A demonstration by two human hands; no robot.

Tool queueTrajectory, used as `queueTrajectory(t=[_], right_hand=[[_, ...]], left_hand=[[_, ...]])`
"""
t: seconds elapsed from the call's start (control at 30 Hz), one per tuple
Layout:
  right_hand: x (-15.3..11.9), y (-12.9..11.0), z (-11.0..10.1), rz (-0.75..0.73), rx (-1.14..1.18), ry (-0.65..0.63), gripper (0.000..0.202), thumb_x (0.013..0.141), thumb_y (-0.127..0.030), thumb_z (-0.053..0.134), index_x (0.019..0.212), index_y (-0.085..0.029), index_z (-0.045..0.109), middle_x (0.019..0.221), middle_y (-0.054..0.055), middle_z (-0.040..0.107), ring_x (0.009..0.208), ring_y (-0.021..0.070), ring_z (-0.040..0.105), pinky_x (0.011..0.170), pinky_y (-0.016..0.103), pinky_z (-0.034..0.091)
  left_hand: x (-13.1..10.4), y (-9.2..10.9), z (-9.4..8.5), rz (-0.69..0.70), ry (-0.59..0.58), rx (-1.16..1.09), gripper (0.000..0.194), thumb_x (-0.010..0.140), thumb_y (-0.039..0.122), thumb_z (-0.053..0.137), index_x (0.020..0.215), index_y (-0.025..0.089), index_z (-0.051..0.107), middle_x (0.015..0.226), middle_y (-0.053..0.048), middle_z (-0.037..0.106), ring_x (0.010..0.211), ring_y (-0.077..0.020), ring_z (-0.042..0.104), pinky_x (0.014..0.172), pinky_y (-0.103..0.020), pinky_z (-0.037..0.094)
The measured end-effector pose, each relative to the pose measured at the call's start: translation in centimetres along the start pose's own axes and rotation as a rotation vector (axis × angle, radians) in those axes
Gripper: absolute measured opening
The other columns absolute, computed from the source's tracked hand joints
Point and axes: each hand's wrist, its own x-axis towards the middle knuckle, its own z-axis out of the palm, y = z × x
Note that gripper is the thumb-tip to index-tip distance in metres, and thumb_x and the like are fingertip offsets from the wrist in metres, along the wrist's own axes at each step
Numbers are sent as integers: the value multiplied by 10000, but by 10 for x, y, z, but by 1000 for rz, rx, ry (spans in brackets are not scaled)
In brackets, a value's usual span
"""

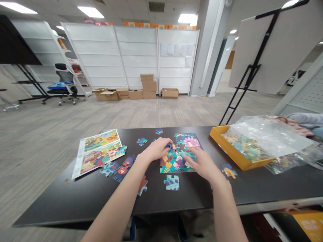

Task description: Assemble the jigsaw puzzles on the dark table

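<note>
A partly joined jigsaw puzzle (178, 162) with a rabbit and flowers lies on the black table (101, 195). My left hand (158, 149) is closed on a dark blue puzzle piece (171, 148) at the puzzle's upper left. Over its right side, my right hand (202, 162) has its fingers spread, touching the joined pieces. A teal piece (172, 183) lies just below the puzzle. Several loose pieces (122, 170) are left of my left forearm, and a blue and orange piece (229, 170) is right of my right hand.
A printed picture sheet (97, 153) lies at the left. On the right, a yellow box (242, 158) holds many pieces, partly under clear plastic bags (270, 134). Small pieces (142, 141) lie near the far edge. Cardboard boxes (148, 89) stand along the far shelves.
</note>
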Motion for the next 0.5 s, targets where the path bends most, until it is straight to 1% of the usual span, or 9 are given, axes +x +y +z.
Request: queueTrajectory(t=[0.13, 0.27, 0.4, 0.5], right_hand=[[0, 1, 0, -1, 3, -14, 208, 915, -333, 606, 1053, -207, 698, 1119, 103, 713, 1066, 259, 667, 967, 395, 494], [0, 2, 1, -8, 1, -19, 215, 924, -344, 596, 1051, -197, 691, 1114, 106, 709, 1063, 258, 662, 966, 398, 492], [0, 1, 1, -3, 6, -26, 218, 924, -351, 594, 1054, -205, 688, 1124, 109, 710, 1067, 264, 662, 967, 411, 495], [0, 1, 0, 4, 8, -29, 227, 924, -360, 591, 1056, -203, 688, 1137, 114, 707, 1075, 270, 662, 972, 419, 497]], left_hand=[[3, 4, 7, 39, 15, 40, 275, 912, 270, 624, 1181, 213, 623, 1168, -78, 691, 1145, -237, 605, 983, -360, 495], [5, 5, 12, 36, -1, 67, 258, 933, 248, 594, 1187, 213, 630, 1163, -79, 692, 1134, -229, 618, 997, -360, 484], [4, 1, 12, 33, -5, 49, 244, 938, 258, 577, 1170, 214, 637, 1172, -82, 693, 1135, -236, 619, 990, -362, 489], [3, -2, 10, 39, -7, 14, 300, 905, 202, 573, 1202, 208, 618, 1207, -86, 684, 1144, -233, 619, 992, -354, 492]])
